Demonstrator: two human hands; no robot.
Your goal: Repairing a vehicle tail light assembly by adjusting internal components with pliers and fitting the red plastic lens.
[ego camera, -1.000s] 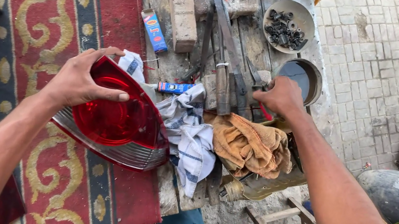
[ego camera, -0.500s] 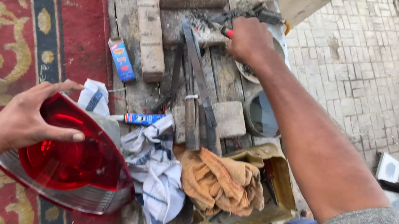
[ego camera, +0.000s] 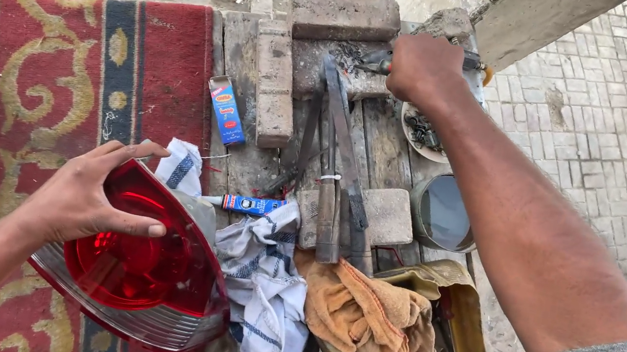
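On a red patterned rug beside a rough wooden tabletop, the left hand rests spread on a glossy red plastic car tail lamp, fingers gripping its top edge. Across the tabletop, the right hand is clenched around a tool with a red-and-dark handle, near bricks, long metal blades and rags.
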